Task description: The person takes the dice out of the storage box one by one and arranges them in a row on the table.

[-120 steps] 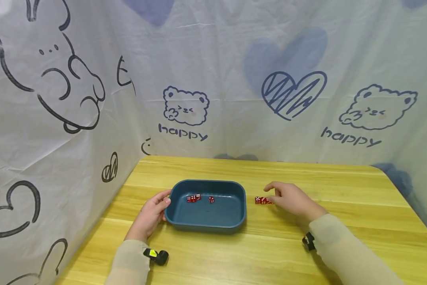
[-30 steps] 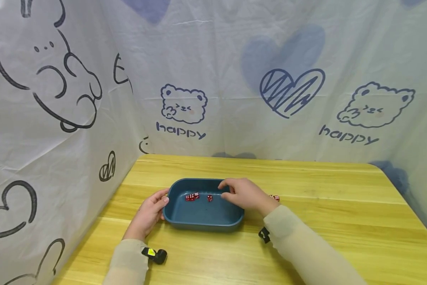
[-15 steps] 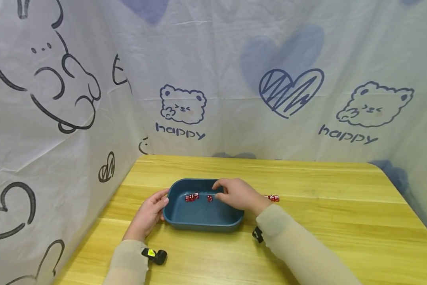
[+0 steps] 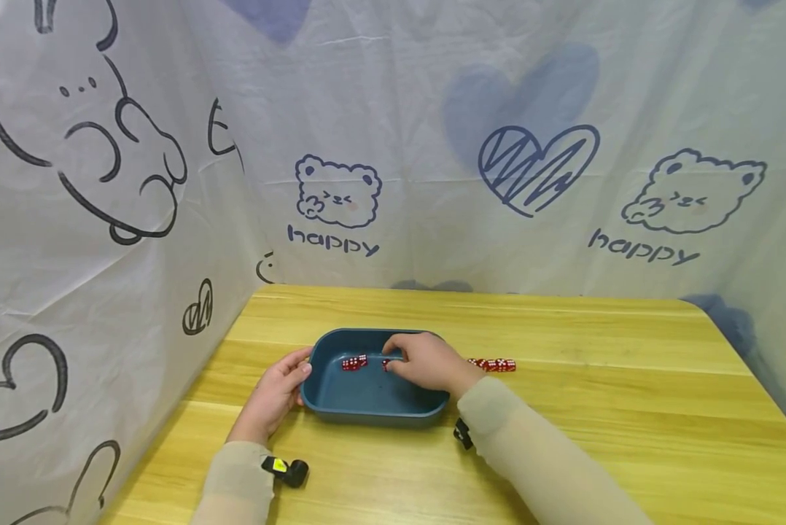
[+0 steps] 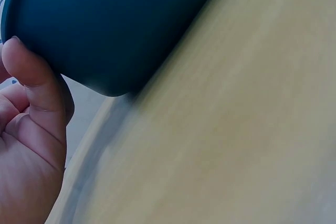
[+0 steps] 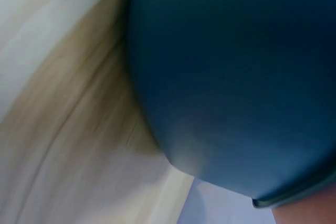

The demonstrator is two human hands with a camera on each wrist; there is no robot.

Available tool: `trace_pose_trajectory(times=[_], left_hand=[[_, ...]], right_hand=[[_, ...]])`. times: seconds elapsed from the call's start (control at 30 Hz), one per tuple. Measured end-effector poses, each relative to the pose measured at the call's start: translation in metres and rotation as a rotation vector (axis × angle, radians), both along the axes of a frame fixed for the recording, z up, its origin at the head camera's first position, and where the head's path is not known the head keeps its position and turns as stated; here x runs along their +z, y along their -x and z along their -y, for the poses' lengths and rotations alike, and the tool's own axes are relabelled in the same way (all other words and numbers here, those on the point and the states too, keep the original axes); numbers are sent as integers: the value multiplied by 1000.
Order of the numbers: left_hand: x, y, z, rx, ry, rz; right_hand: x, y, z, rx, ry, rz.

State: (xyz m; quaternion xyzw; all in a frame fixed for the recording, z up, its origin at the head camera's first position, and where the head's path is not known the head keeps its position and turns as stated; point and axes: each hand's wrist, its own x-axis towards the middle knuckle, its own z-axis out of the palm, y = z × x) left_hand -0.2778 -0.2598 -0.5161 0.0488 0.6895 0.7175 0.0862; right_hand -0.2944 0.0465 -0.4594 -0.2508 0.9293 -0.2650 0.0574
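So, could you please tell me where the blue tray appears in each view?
Head: the blue tray lies below centre, the left hand gripping its left end.
Left wrist: the tray fills the upper left.
Right wrist: the tray covers most of the right half.
Shared landmark: the wooden table, visible in all three.

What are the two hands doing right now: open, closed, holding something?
Left hand: holding the blue tray by one end.
Right hand: at a red die inside; whether it grips anything cannot be told.
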Motion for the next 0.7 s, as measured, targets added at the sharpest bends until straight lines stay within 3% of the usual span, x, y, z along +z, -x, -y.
trace_pose_trajectory(times=[0.7], left_hand=[[-3,4,1,-1,1,-14]], right_hand=[[-7,12,18,-55,-149,34]])
